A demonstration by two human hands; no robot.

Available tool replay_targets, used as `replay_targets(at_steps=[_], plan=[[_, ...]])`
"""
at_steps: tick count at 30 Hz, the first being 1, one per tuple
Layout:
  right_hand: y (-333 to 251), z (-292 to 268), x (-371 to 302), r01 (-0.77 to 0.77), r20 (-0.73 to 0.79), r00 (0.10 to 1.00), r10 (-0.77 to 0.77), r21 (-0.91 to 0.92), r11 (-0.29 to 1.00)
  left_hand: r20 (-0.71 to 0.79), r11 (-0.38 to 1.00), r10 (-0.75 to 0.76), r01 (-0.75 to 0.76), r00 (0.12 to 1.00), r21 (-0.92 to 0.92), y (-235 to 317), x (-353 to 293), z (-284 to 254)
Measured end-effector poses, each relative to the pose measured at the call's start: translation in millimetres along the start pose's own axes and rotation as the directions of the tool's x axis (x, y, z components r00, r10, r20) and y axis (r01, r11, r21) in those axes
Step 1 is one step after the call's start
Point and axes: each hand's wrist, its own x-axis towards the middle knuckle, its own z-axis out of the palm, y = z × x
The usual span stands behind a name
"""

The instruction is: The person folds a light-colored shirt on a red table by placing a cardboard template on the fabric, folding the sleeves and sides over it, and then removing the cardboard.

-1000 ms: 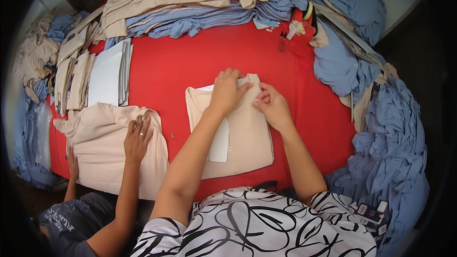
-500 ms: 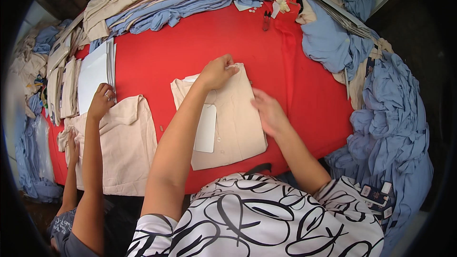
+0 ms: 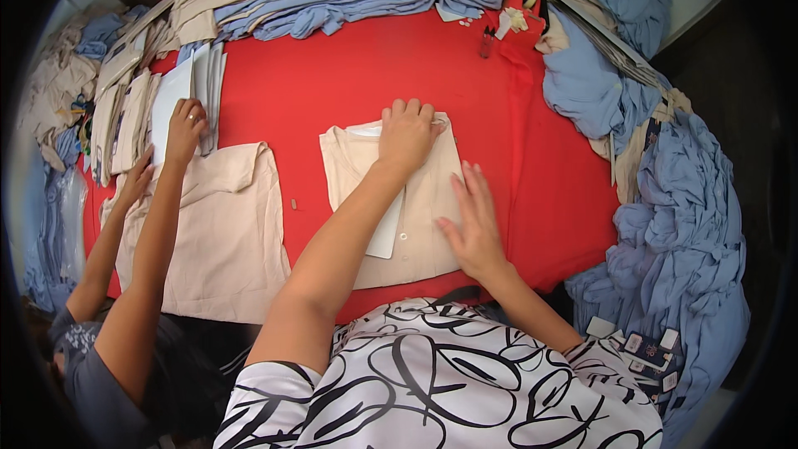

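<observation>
A folded beige shirt (image 3: 432, 208) with buttons down its front lies on the red-covered table before me. My left hand (image 3: 407, 137) is at its top edge, fingers bent over the fabric near the collar and closed on it. My right hand (image 3: 476, 224) rests open along the shirt's right side, fingers stretched and slightly spread, a little blurred. A white card (image 3: 384, 233) lies on the shirt's front, partly covered by my left forearm. Another white piece shows inside the neckline.
At left, a co-worker's hand (image 3: 184, 129) touches a stack of white sheets (image 3: 170, 96); a second beige shirt (image 3: 212, 241) lies spread below it. Beige and blue garments (image 3: 332, 8) line the far edge. Blue garments (image 3: 682, 199) heap at right. A small dark tool (image 3: 486, 41) lies far right.
My left hand stays at the shirt's top, its fingers now lying further over the edge. My right hand has moved from beside the shirt onto its right side. The co-worker's hands have reached farther toward the sheets.
</observation>
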Motion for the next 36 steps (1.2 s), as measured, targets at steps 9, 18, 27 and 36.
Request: replay_targets(at_steps=[9,18,27,36], plan=[[10,40,-7,0.041,0.187,0.982,0.002,-0.228,0.973,0.193,0.920,-0.390,0.390,0.901,0.037,-81,-8,-79],[43,9,62,-0.062,0.350,0.933,0.081,-0.066,0.996,0.711,0.859,-0.370,0.512,0.598,0.017,-122,2,-119],[96,21,193,-0.122,0.629,0.773,0.079,0.025,0.992,0.751,0.786,-0.175,0.549,0.637,-0.282,-133,-1,-133],[73,20,303,0.122,0.301,0.952,-0.054,-0.212,0.970,0.118,0.835,-0.364,0.380,0.924,-0.398,-163,44,-123]])
